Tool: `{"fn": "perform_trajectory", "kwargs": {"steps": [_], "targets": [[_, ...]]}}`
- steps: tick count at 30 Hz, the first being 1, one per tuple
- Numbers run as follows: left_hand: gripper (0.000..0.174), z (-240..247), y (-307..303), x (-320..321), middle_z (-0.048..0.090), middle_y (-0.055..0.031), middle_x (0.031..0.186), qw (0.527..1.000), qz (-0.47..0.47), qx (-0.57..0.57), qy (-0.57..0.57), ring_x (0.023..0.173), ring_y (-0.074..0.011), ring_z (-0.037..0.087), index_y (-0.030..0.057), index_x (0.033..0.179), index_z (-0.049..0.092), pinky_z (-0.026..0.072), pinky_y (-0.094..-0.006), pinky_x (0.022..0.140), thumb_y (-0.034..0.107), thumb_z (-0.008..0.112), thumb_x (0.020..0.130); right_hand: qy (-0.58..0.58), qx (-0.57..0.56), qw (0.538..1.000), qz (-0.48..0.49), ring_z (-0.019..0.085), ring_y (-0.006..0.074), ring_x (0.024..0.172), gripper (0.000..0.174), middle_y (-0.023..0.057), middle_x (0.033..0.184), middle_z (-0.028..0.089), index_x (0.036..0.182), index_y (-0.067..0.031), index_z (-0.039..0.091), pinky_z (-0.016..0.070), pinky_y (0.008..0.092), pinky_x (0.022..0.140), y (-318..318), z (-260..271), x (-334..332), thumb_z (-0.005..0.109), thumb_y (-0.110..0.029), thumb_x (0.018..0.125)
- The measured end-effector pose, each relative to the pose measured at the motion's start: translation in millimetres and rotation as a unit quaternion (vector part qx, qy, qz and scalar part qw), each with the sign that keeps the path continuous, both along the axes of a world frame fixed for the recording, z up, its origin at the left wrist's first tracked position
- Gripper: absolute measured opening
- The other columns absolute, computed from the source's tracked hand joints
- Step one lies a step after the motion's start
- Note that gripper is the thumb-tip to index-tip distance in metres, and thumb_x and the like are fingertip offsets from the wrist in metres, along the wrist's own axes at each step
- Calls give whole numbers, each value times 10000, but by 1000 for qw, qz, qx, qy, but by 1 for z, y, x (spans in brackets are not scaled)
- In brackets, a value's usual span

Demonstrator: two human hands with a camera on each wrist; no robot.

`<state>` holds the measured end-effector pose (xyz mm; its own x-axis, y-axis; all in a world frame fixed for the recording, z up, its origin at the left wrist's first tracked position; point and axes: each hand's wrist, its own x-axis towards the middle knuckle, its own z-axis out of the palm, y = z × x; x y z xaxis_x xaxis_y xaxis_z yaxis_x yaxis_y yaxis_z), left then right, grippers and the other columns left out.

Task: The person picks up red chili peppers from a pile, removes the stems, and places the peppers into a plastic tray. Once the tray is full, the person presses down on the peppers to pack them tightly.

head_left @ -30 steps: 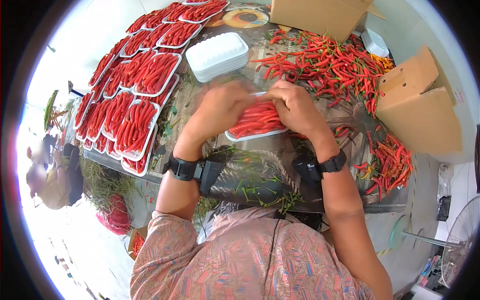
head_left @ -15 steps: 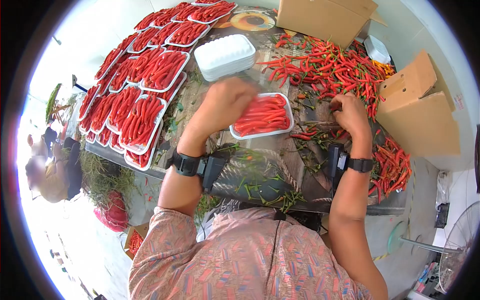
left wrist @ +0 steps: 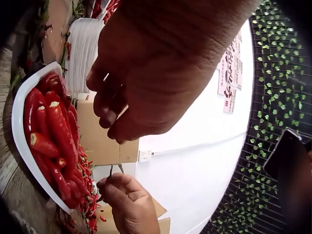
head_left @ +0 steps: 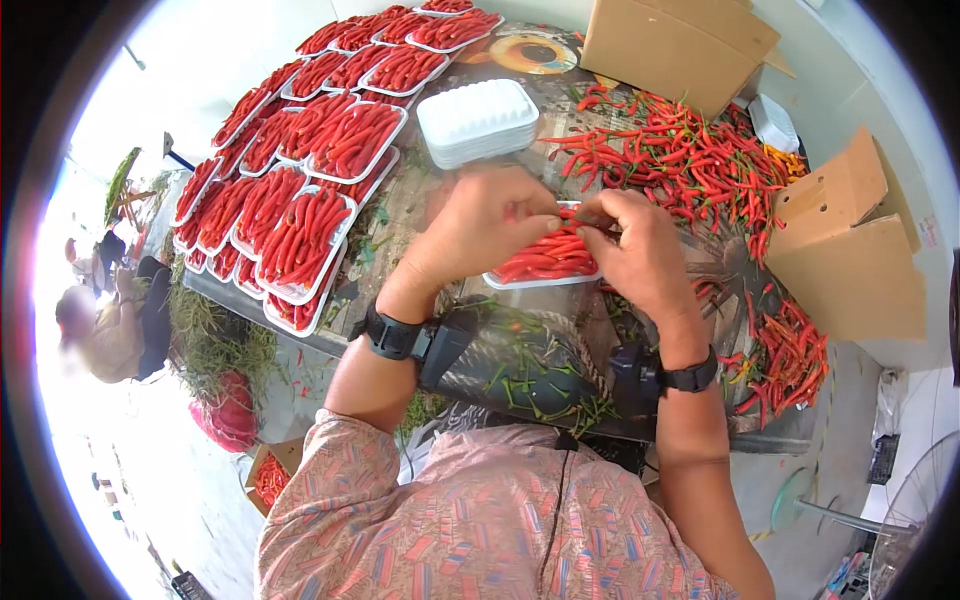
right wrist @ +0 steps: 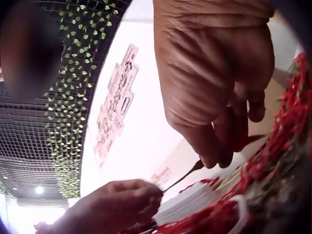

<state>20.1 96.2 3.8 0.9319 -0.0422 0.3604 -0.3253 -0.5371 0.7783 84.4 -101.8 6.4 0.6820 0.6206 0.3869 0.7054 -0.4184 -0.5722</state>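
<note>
Both hands meet over the far side of a white foam tray (head_left: 545, 283) of red chilies (left wrist: 61, 131). The right hand (head_left: 642, 255) pinches a red chili (right wrist: 251, 141) between thumb and fingers. From the chili's end a thin green stem (right wrist: 180, 179) runs to the fingertips of the left hand (right wrist: 114, 202), which pinch it. In the head view the left hand (head_left: 487, 220) is slightly blurred, left of the right hand. Its fingers curl inward in the left wrist view, where the tray (left wrist: 18, 117) lies beside it.
Filled chili trays (head_left: 345, 178) stand stacked at left. Behind the hands is a stack of empty white trays (head_left: 478, 125). A loose chili heap (head_left: 690, 160) spreads at back right near cardboard boxes (head_left: 850, 260). Another chili pile (head_left: 785, 360) lies at right; green stems (head_left: 540, 385) lie near the front edge.
The right hand went out to the loose chilies at right, then came back to the left hand over the tray with a chili. The head view has shifted slightly.
</note>
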Motion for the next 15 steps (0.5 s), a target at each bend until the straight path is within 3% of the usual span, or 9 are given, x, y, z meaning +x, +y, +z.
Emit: {"fn": "perform_trajectory", "kwargs": {"steps": [2,4,5,7,15], "targets": [[123,2,-1,-1,647,-100,773,1000,-2,-9,13,676,-173,592,9,862,689,486,-313,636,86,725,772,-3,23,1000,13,680,227,775,175,131,858,659,936,16,652,529,326,694,4,-2,-3,703,25,768],[107,0,-1,-3,546,-12,714,1000,-12,-16,14,639,-91,469,11,883,683,408,-268,582,54,720,792,-14,45,999,4,681,226,781,177,134,865,655,944,17,648,534,322,703,6,-2,-6,702,27,776],[107,0,0,-2,546,-12,714,1000,-11,-15,13,639,-91,469,11,883,683,408,-268,582,54,720,792,-15,46,999,5,681,226,781,177,134,865,655,944,17,648,534,322,703,7,-3,-5,702,27,776],[127,-1,-1,-1,629,-101,732,1000,6,-3,17,645,-163,570,1,869,681,463,-316,601,81,720,779,-1,74,997,-2,679,217,780,172,130,862,650,945,21,645,536,318,705,6,-6,-5,700,32,782],[128,-8,-5,1,631,-86,750,999,-2,-35,6,654,-153,562,9,894,691,460,-305,608,76,710,786,-20,72,997,8,670,201,758,185,128,859,650,953,25,644,534,314,684,5,-3,-7,705,42,780]]}}
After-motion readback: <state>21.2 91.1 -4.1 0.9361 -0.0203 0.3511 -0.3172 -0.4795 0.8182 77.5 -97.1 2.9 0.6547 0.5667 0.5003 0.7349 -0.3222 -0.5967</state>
